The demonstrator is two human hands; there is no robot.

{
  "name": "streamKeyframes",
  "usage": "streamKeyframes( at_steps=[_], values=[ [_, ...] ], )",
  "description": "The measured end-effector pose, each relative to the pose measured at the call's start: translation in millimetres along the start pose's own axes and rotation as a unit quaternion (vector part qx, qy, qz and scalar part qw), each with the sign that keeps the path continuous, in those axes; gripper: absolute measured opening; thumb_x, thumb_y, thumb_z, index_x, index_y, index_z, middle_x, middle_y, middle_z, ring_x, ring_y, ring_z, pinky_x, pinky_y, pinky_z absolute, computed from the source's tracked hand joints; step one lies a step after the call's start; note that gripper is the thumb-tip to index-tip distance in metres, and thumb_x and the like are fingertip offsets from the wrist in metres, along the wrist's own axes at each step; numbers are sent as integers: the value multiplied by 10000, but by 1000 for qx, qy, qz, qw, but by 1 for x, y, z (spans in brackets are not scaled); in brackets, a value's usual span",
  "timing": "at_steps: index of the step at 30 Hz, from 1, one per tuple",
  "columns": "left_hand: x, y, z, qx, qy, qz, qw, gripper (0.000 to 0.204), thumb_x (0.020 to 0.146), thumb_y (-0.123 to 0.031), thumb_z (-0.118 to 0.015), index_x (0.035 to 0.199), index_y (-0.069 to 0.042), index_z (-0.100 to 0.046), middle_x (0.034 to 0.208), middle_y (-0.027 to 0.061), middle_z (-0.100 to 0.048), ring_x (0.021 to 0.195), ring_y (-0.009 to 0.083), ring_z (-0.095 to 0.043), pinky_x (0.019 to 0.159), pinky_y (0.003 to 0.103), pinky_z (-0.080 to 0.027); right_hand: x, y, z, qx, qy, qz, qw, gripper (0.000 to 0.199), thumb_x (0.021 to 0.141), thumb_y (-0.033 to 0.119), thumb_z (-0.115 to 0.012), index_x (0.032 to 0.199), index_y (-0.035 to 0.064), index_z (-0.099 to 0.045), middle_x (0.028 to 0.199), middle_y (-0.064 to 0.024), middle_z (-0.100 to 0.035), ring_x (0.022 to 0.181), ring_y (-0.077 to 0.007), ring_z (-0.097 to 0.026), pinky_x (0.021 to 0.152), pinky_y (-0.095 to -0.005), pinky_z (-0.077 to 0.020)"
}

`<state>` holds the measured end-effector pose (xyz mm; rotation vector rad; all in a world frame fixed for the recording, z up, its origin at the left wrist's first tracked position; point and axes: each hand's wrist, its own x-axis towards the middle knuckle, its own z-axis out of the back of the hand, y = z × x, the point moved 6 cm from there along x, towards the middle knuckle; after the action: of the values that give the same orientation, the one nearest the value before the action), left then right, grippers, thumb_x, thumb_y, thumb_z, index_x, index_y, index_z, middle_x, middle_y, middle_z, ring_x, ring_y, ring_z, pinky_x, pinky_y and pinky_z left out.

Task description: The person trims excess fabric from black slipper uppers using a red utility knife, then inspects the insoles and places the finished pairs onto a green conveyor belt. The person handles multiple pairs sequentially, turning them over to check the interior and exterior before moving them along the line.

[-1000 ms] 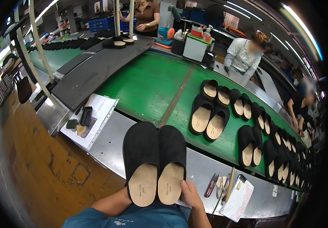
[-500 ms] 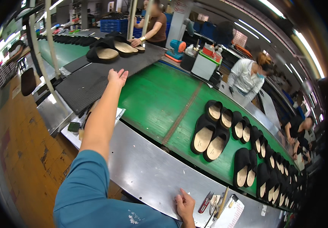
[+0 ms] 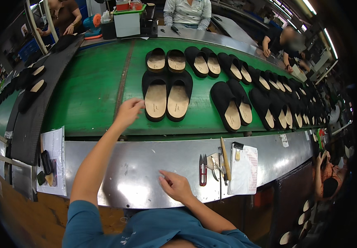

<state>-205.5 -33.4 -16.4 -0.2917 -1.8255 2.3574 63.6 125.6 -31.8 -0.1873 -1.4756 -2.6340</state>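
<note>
My left hand [image 3: 129, 112] is over the green conveyor belt [image 3: 89, 87], its fingers stretched toward the left shoe of a black clog pair [image 3: 155, 101] with tan insoles. The fingertips are at that shoe's side edge; whether they touch it I cannot tell. Nothing is in this hand. Low over the metal table [image 3: 124, 165], my right hand [image 3: 175, 187] is empty, with its fingers loosely bent and apart. A smaller black clog pair [image 3: 166, 61] stands right behind the first pair. More black clogs [image 3: 232, 107] line the belt to the right.
Right of my right hand lie red thread snips [image 3: 203, 170], a wooden-handled tool [image 3: 225, 159] and a paper sheet [image 3: 244, 171]. Papers [image 3: 52, 159] lie at the left. A dark raised belt [image 3: 48, 78] carries more clogs. Co-workers [image 3: 187, 14] are across the line.
The view has swung to the right. My left hand has left the dark raised belt's side and come to the nearest clog pair. My right hand stays over the metal table.
</note>
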Motion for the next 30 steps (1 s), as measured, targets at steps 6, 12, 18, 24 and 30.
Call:
streamKeyframes(
  at_steps=[6,12,18,24,30],
  values=[
    [71,-14,-91,307,-80,-93,944,385,878,-331,-646,1113,-27,-641,964,189,-693,891,343,-670,785,449,-517,4,-1,2,34,-19,-24,999,259,873,170,-665,1073,5,-673,744,-135,-669,616,-240,-648,588,-324,-518],
    [75,-31,-78,366,-149,-118,911,249,859,-242,-589,941,-19,-661,965,214,-677,939,400,-638,810,488,-507,3,-3,4,45,-69,0,997,234,901,170,-639,1058,1,-674,730,-138,-657,583,-233,-630,571,-333,-510],
    [-75,-54,-59,262,-113,-148,947,245,807,-158,-639,709,37,-527,666,246,-562,638,435,-560,574,496,-415,-10,-35,28,118,-270,-25,955,277,952,103,-524,1179,-35,-601,833,-128,-632,720,-197,-602,662,-307,-494],
    [-212,-42,-29,149,-107,-111,977,182,888,-152,-660,798,6,-662,599,91,-599,519,134,-559,485,290,-406,-14,-31,30,164,-266,-37,949,303,966,52,-441,1236,-38,-546,1035,-119,-564,867,-169,-570,775,-274,-484],
    [-175,-81,57,-92,-291,-198,931,175,948,-179,-611,967,-14,-667,616,-20,-555,534,23,-453,471,199,-336,-11,-35,29,165,-237,-71,955,288,1005,101,-426,1247,-5,-540,1082,-78,-539,885,-115,-537,762,-239,-459]
  ],
)
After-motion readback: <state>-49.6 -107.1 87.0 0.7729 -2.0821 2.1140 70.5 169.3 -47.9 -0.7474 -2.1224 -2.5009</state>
